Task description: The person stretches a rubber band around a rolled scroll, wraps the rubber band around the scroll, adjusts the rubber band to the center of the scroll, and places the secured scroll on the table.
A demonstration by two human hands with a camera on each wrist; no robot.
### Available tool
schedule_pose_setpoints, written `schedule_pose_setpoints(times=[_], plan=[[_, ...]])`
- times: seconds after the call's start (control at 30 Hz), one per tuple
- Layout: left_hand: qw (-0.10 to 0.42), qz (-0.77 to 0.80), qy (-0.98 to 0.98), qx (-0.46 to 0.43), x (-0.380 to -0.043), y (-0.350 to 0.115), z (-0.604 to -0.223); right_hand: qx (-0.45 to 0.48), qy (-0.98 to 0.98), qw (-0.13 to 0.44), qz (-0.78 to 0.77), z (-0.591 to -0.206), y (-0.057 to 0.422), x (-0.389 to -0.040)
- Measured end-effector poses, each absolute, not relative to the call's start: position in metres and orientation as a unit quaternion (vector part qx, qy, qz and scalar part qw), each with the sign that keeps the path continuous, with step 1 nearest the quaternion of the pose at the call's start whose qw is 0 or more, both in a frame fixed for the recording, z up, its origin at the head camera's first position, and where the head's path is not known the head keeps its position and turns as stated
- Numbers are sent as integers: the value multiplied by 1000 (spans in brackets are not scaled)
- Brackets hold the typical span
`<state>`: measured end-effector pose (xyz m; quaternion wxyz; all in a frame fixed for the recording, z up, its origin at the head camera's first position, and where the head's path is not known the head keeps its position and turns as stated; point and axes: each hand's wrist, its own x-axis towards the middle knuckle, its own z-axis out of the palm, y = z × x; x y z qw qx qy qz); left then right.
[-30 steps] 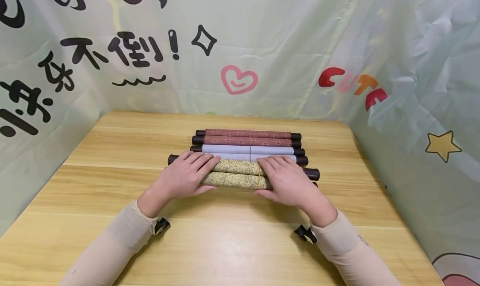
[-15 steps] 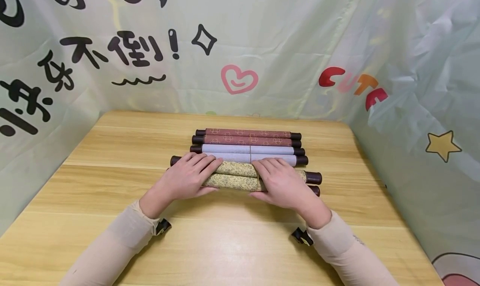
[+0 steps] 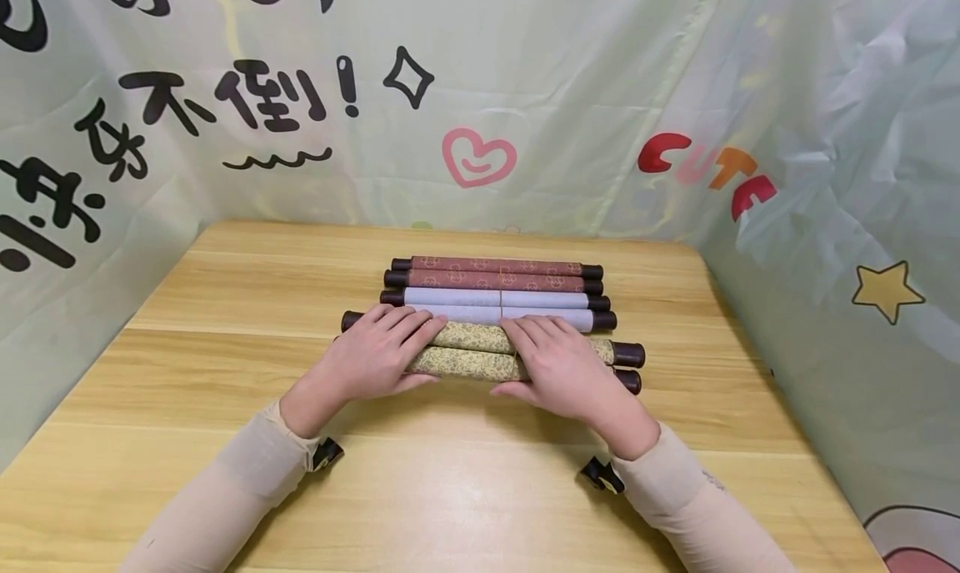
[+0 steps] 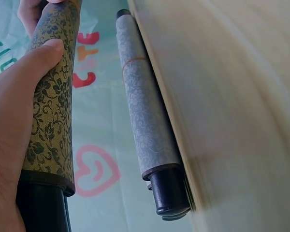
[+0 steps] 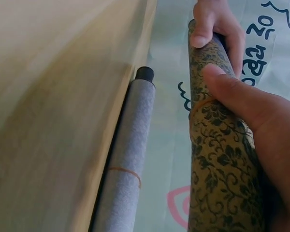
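Observation:
A yellow scroll with a dark floral pattern and dark end knobs lies crosswise in front of me, rolled up from both sides into two parallel rolls. My left hand grips its left part, fingers over the top and thumb on the near side. Right of the middle, my right hand holds it the same way, partly covering the thin tie cord. Both wrist views show the yellow scroll raised off the table. Just beyond is a pale blue double-rolled scroll, tied with a cord and resting on the table.
Behind the pale blue scroll, a dark red patterned scroll lies parallel on the wooden table. Printed light green fabric hangs behind and at both sides of the table.
The yellow scroll has shifted slightly to the right and towards me, baring more of the pale blue one. My right hand has slid a little left along it.

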<state>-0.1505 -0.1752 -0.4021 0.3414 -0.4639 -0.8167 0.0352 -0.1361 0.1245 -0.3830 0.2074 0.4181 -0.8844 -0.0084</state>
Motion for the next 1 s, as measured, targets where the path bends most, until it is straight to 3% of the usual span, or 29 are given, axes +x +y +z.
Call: schedule_pose_setpoints(times=[0.33,1.0], plan=[[345,28,-819,-458,-152,-178,-401,382,-909,163,-20,-376,135,-140],[334,37,-823,-458,-150,-176,-401,408,-891,196,-36,-381,134,-142]])
